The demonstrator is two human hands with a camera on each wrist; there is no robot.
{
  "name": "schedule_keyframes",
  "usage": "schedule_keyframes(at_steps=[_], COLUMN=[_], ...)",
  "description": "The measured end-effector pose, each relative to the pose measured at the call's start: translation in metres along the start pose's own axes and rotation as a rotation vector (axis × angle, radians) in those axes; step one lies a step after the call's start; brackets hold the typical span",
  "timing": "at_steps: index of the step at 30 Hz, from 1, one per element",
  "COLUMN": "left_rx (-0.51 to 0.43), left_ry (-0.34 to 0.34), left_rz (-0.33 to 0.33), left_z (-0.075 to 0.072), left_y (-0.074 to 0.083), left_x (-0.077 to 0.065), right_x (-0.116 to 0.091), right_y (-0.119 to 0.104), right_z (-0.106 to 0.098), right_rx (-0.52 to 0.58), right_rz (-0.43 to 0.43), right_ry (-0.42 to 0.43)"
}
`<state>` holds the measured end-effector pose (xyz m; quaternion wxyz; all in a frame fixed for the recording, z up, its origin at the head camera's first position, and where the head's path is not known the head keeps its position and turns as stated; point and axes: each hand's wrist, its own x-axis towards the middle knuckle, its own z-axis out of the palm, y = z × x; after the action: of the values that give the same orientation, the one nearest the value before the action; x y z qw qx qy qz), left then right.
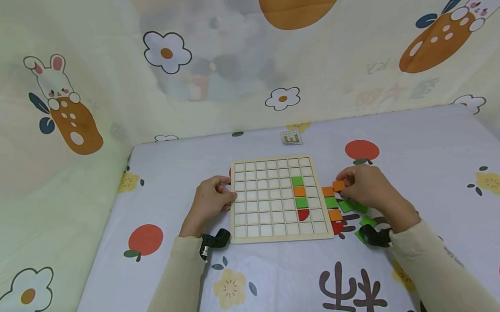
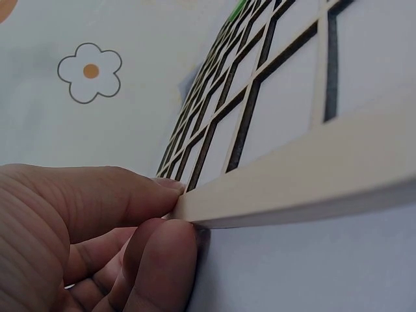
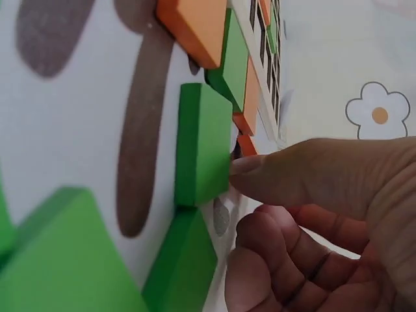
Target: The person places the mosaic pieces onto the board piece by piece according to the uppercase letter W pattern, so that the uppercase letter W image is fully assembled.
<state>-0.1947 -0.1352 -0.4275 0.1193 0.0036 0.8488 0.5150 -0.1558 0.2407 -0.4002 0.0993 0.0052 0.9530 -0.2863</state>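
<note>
From the head view, the right hand point(image 1: 367, 186), the nearer one, pinches an orange square tile point(image 1: 338, 185) just right of the wooden grid board point(image 1: 282, 238). Left wrist view: the left hand point(image 2: 84, 211) grips the board's left edge. Right wrist view: thumb outstretched, fingers curled, a green tile point(image 3: 208, 149) alongside.

Printed pale cloth point(image 1: 285, 279): 1 grid board point(image 1: 282, 239), loose tiles point(image 1: 330, 202) beside, small gridded piece point(image 1: 291, 137) beyond.
</note>
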Motion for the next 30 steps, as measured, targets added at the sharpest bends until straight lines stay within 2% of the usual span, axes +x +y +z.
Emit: schedule_keyframes(at_steps=[4, 11, 24, 30], left_rx=[-0.001, 0.005, 0.011, -0.030], left_ry=[0.000, -0.001, 0.008, -0.016], left_rz=[-0.004, -0.004, -0.004, 0.013], left_z=[-0.001, -0.002, -0.001, 0.000], left_y=[0.000, 0.000, -0.002, -0.004], left_x=[0.000, 0.000, 0.002, 0.002], right_x=[0.000, 0.002, 0.014, 0.018], right_y=[-0.003, -0.020, -0.056, -0.068], right_z=[-0.002, 0.000, 0.019, 0.030], right_rx=[0.010, 0.097, 0.165, 0.192], right_rz=[0.007, -0.029, -0.073, -0.087], right_ry=[0.004, 0.003, -0.054, -0.080])
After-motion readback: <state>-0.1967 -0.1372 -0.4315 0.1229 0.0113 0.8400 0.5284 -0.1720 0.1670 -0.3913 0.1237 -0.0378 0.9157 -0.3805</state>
